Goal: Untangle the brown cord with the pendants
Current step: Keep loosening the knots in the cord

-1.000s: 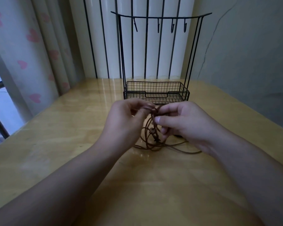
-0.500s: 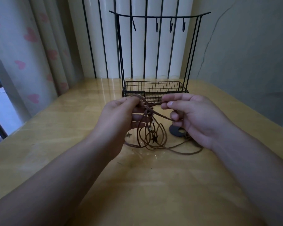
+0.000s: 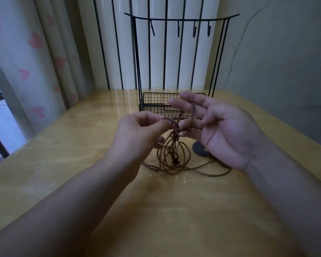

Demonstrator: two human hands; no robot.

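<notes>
Now | left hand (image 3: 137, 138) is pinching cord (image 3: 176, 156) knot | right hand (image 3: 224, 130) is spreading, cord looping over finger | cord loops are hanging vertically to table (image 3: 82, 164), star pendant (image 3: 175, 161) dangling low

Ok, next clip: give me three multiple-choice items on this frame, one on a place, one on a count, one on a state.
1. Where does the wire rack stand?
A. behind the hands, at the table's far edge
B. on the floor
C. at the near edge, under the forearms

2. How many hooks hang from the rack's top bar?
A. two
B. four
C. seven

3. How does the right hand meet the cord?
A. clenched in a fist round it
B. fingers spread, with a strand looped over one finger
C. flat on the table, off the cord

Key: 1 A, the rack stands beyond both hands near the curtain. 2 B, four hooks show along the bar. 3 B, the palm is open and a strand runs over a finger, while the left hand pinches the cord.
</notes>
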